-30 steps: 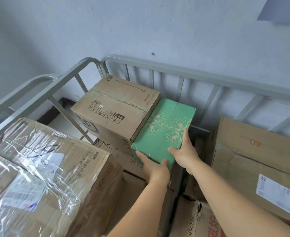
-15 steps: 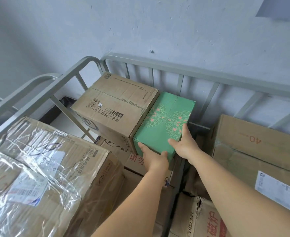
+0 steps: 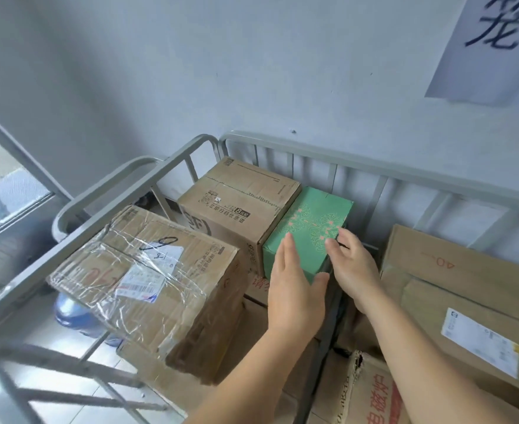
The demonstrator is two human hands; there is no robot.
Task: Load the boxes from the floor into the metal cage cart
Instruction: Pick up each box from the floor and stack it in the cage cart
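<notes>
A green patterned box [image 3: 311,223] sits inside the grey metal cage cart [image 3: 359,166], against the back rail and beside a brown cardboard box [image 3: 240,200]. My left hand [image 3: 293,289] hovers over the green box's near end with straight fingers and holds nothing. My right hand [image 3: 351,267] is just right of it, fingers relaxed, near the box's right edge and gripping nothing. Whether either hand still touches the box I cannot tell.
A taped cardboard box [image 3: 148,273] fills the cart's near left. More cardboard boxes [image 3: 466,289] stand at the right, one torn box [image 3: 371,393] low in front. A blue water jug [image 3: 75,313] lies on the floor outside the left rail. A paper sign [image 3: 490,47] hangs on the wall.
Both hands have let go of the green box and drawn back from it. The view has pulled back and tilted up, showing more of the wall.
</notes>
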